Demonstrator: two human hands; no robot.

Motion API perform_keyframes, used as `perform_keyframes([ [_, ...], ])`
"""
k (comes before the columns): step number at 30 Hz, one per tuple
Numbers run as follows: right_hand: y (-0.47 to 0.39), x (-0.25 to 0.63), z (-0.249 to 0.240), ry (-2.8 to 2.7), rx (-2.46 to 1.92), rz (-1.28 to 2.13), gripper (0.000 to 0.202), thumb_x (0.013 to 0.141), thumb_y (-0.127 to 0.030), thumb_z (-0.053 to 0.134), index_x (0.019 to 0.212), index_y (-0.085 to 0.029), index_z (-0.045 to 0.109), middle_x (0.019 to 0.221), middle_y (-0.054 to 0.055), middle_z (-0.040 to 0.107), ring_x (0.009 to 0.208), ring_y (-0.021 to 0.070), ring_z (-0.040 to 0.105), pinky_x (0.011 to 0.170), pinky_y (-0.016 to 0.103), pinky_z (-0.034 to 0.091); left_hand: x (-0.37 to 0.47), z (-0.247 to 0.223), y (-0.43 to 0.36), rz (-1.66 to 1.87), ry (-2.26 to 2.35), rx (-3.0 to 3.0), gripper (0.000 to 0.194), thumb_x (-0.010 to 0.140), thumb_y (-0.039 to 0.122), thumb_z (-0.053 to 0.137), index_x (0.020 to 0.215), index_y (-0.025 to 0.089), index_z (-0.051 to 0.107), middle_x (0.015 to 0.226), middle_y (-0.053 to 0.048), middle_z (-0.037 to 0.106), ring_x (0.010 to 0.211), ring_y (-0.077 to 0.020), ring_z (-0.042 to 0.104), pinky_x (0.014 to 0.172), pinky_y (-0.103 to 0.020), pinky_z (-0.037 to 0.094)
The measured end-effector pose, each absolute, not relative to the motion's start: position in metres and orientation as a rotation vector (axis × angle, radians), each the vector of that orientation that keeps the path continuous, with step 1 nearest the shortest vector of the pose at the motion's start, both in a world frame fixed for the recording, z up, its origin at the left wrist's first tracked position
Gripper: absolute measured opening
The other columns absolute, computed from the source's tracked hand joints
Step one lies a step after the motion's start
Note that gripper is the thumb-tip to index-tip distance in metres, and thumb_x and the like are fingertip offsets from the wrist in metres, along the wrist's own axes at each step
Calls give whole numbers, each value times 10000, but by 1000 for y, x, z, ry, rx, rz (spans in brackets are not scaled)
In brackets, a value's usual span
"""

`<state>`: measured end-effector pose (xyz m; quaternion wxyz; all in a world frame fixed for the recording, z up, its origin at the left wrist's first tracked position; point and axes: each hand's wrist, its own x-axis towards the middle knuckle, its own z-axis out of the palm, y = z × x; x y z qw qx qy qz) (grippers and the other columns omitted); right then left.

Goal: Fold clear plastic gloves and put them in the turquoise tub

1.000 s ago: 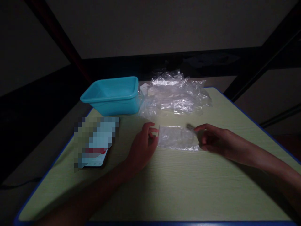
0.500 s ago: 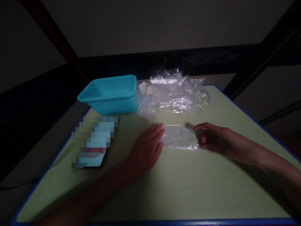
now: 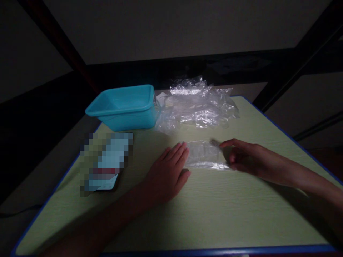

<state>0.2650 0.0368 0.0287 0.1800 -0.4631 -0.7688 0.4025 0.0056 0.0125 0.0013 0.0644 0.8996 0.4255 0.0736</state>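
Note:
A flat clear plastic bag (image 3: 203, 155) lies on the table between my two hands. My left hand (image 3: 168, 171) rests palm down, its fingers stretched over the bag's left end and its thumb apart. At the other end is my right hand (image 3: 242, 157), with the index finger reaching to the upper right corner. Its thumb is low by the lower right corner, apart from the index finger, and the remaining fingers are curled. Shadow hides whether the right fingertips touch the plastic.
Behind the bag lies a heap of crumpled clear plastic bags (image 3: 203, 107). A turquoise plastic basket (image 3: 125, 117) stands at the back left. Nearer on the left is a phone (image 3: 109, 184), partly pixelated. Blue edging (image 3: 214, 249) runs round the wood-grain table (image 3: 214, 214).
My left hand has shifted slightly, its thumb now farther from the fingers. The bag's lower right corner stretches a little farther toward my right hand, which has hardly moved.

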Motion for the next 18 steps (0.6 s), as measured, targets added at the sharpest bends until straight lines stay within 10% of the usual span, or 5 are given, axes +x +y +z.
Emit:
perform_keyframes([
  [14,36,275,41,-2339,-1305,869,281,812,-328,516,1061,-204,553,704,20,603,604,173,575,543,307,476,6,0,12,239,1289,2740,504,900,283,363,1355,69,322,1459,-162,290,1367,-239,208,1083,-435,241],
  [18,27,255,49,-2340,-1214,491,312,874,-415,464,1078,-206,574,1004,86,649,907,236,612,763,376,503,6,0,12,241,1284,2746,505,901,283,368,1351,58,327,1457,-171,289,1367,-249,207,1082,-445,244],
])
